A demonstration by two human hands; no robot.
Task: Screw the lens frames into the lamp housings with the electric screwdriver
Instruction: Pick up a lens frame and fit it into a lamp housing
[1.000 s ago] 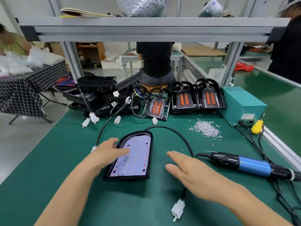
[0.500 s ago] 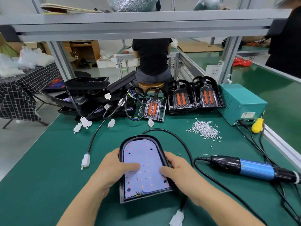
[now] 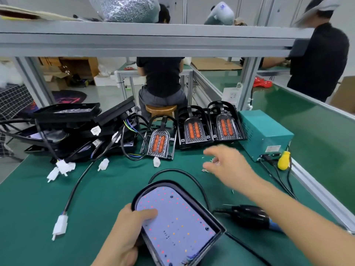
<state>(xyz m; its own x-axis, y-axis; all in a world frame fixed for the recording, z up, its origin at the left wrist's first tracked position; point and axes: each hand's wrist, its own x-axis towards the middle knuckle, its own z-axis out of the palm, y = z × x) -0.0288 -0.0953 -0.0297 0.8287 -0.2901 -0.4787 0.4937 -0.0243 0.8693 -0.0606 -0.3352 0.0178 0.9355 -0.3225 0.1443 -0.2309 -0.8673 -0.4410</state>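
Head view: left hand (image 3: 125, 230) gripping lamp housing (image 3: 215, 225) edge, right hand (image 3: 226, 162) blurred, fingers spread.

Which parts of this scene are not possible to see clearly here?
- Right hand, head view: motion blur; a grasp cannot be judged.
- Screws: mostly hidden by that hand.
- Electric screwdriver: rear covered by the right forearm.
- Lamp housing: near corner cut off by the bottom edge.

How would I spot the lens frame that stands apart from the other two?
Find the teal power box at the bench's far right. Three lens frames with orange strips stand left of it. The leftmost lens frame is yours: it stands alone, apart from the touching pair, nearest the tangled black cables.
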